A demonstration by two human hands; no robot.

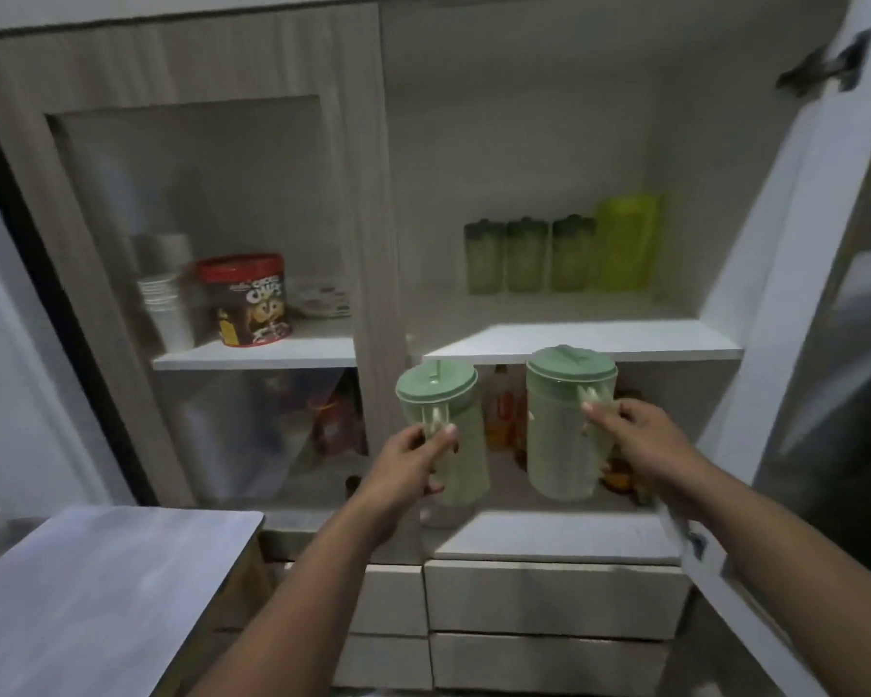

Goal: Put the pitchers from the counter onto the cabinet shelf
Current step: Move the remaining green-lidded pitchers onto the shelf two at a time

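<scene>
Two pale green pitchers with green lids are held up in front of the open cabinet. My left hand (413,457) grips the handle of the left pitcher (458,430). My right hand (639,445) grips the handle of the right pitcher (559,430), which is a little higher, its lid level with the front edge of the white cabinet shelf (584,342). Both pitchers are upright and clear of the shelf.
At the back of the shelf stand three dark green tumblers (526,256) and a lime container (624,244). The open cabinet door (785,274) hangs at right. A cereal tub (247,299) and stacked cups sit behind glass at left. Bottles fill the lower compartment. A grey counter (101,591) lies lower left.
</scene>
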